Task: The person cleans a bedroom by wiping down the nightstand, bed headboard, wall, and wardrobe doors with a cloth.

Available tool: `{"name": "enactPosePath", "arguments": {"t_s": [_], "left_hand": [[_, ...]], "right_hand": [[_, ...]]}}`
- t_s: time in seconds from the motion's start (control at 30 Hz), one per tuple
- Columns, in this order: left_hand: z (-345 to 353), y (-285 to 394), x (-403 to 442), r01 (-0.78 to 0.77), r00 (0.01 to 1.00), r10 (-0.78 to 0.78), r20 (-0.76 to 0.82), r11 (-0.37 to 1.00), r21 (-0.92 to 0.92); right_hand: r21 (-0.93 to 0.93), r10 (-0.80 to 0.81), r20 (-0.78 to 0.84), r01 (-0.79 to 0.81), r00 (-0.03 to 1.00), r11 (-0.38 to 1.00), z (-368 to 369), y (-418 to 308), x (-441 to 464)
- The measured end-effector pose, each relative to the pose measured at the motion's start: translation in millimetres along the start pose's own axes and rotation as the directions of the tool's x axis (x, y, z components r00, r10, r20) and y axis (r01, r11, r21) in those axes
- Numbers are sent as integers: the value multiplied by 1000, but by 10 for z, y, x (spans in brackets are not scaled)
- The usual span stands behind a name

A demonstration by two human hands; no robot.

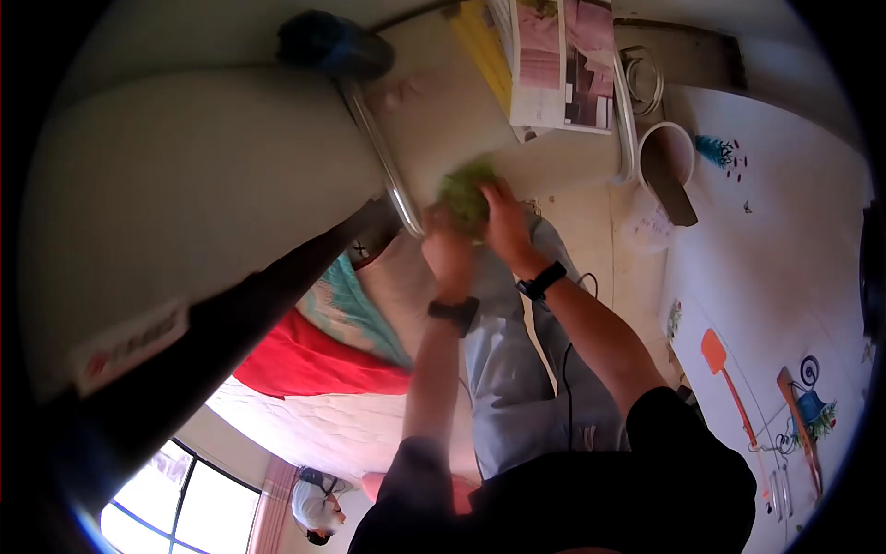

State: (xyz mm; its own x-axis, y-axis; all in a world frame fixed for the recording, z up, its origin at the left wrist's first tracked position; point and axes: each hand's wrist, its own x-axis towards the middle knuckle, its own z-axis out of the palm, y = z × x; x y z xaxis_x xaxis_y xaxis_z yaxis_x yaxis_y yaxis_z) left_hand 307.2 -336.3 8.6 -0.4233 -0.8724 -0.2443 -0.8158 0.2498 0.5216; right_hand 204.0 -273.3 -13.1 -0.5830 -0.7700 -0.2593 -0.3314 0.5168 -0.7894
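A crumpled green cloth (467,192), blurred by motion, is bunched between my two hands above my lap. My left hand (448,251) is closed against its lower left side, with the fingers smeared. On its right side, my right hand (505,222) grips it with bent fingers. Both wrists wear dark bands. A shiny metal rail (380,157) runs just left of the cloth, along the edge of a pale surface. My grey trousers (503,388) lie below my hands.
Printed leaflets (563,65) lie at the top. A white bin (666,152) stands to the right by a wall with hanging utensils. A dark rolled object (334,46) sits upper left. A bed with a red blanket (318,355) is lower left; another person (317,506) is beyond.
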Motion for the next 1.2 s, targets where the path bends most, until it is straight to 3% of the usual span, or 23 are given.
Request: {"name": "enactPosePath", "arguments": {"t_s": [0.13,0.23,0.37,0.4,0.63,0.73,0.83,0.93,1.1,1.2], "left_hand": [[-158,101,387,-34,989,25,-144,998,-61],[-106,224,720,-64,992,67,-111,998,29],[-28,478,822,-56,998,56,40,998,1],[17,457,763,-127,991,127,31,992,-8],[216,588,289,-131,979,133,156,991,-21],[450,746,194,-216,955,227,189,973,-77],[730,1067,186,-295,918,321,232,945,-140],[966,1314,176,-318,892,361,271,929,-189],[893,1233,150,-327,895,371,248,923,-201],[637,953,187,-247,909,273,315,961,-121]], "right_hand": [[121,-73,-65,81,995,989,-55,-318,365],[46,71,-38,-69,997,997,-151,-361,605],[65,98,-70,-93,993,993,-317,-122,613],[60,125,-70,-121,990,991,-364,-90,559],[62,271,-70,-267,960,962,-563,56,99],[65,306,-61,-302,950,951,-825,331,28],[50,226,-156,-221,961,974,-1118,713,-29],[14,308,-206,-312,929,950,-1334,902,-56],[52,299,-162,-295,940,954,-1291,838,-79],[47,260,-116,-256,959,966,-1042,715,-87]]}}
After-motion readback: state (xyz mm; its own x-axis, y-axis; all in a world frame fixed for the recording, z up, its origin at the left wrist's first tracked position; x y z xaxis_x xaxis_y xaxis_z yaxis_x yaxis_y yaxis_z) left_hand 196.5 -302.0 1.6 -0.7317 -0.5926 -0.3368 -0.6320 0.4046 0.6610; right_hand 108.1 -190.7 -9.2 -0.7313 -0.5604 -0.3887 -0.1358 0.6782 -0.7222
